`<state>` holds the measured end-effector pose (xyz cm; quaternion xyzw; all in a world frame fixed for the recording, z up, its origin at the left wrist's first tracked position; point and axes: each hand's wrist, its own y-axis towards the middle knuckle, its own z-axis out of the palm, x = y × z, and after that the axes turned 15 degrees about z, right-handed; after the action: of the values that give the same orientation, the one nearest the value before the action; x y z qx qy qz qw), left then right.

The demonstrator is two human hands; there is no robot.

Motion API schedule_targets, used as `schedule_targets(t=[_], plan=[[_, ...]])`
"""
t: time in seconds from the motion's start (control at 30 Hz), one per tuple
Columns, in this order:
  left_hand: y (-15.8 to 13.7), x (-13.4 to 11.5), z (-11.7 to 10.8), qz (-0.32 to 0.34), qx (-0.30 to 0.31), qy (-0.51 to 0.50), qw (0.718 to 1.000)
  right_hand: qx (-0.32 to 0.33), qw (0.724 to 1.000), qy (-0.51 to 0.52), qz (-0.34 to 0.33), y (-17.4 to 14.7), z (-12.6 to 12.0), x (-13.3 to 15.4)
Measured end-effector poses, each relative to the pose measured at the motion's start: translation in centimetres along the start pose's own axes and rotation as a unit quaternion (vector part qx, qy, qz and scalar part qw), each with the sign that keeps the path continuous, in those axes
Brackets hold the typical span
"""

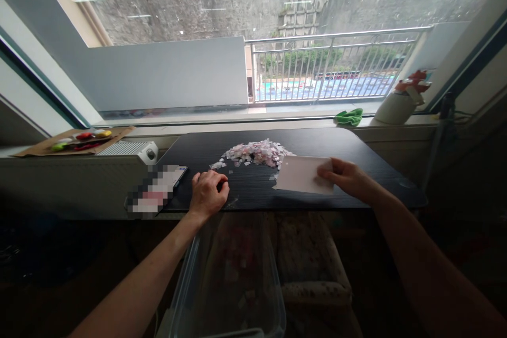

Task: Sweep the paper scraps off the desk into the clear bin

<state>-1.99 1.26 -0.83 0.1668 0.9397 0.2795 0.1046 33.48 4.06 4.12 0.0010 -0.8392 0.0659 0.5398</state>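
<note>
In the head view, my right hand (pixel 346 177) pinches the right end of a pale, flat rectangular card (pixel 303 174), held over the dark tabletop (pixel 332 145). The card's far left edge lies close to a pile of small pinkish-white paper-like pieces (pixel 259 153). My left hand (pixel 208 191) is at the table's front edge, with its fingers curled and the thumb near the forefinger. Whether it holds a small piece is hidden. A few loose pieces lie just beyond it, and a phone (pixel 174 177), partly pixelated, is to its left.
Below the table's front edge stands a clear plastic bin (pixel 277 306) with some small pieces in it. A radiator (pixel 130 152) is at the left, with a brown sheet (pixel 43 147) on top. A green cloth (pixel 348 117) and a white container (pixel 396 108) sit on the windowsill.
</note>
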Motion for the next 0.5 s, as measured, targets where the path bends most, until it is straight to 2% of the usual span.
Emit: schedule_targets(t=[0.17, 0.27, 0.37, 0.5], plan=[[0.0, -0.2, -0.1, -0.001, 0.0, -0.003, 1.0, 0.008, 0.999, -0.048, 0.006, 0.0, -0.7, 0.4], [0.0, -0.3, -0.1, -0.002, 0.0, -0.005, 1.0, -0.036, 0.998, -0.048, -0.003, 0.2, -1.3, 0.4], [0.0, -0.3, 0.0, -0.004, -0.004, -0.005, 1.0, -0.081, 0.995, -0.05, -0.019, 1.0, -0.8, 0.9], [0.0, -0.3, 0.0, -0.005, -0.007, -0.005, 1.0, -0.099, 0.989, -0.101, -0.033, 1.6, -0.1, 1.3]])
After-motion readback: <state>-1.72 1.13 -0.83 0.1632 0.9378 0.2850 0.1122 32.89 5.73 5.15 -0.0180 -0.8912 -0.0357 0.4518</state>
